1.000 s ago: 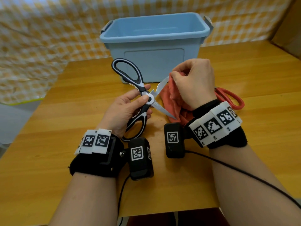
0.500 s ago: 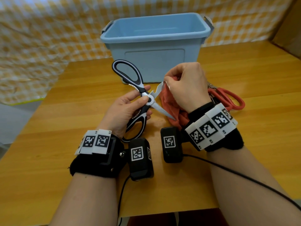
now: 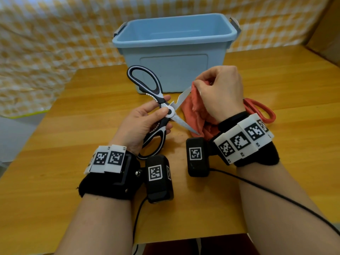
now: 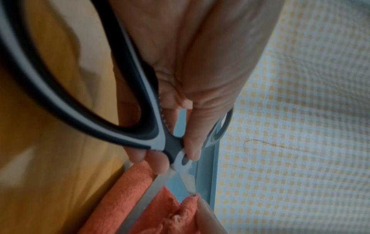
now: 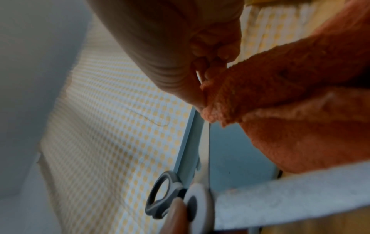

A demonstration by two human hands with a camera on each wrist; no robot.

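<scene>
Black-and-white kitchen scissors stand spread wide above the wooden table. My left hand grips them at the pivot, thumb on the round rivet. An orange cloth is bunched in my right hand, whose fingers pinch a fold against the tip of the upper blade. The lower blade lies across the cloth's front.
A light blue plastic bin stands open just behind the hands. Red-handled scissors lie on the table to the right, partly behind my right wrist. A yellow checked cloth hangs behind the table.
My right hand slid the pinched cloth down the upper blade toward the pivot, then back out to the tip. The left hand and scissors stayed put.
</scene>
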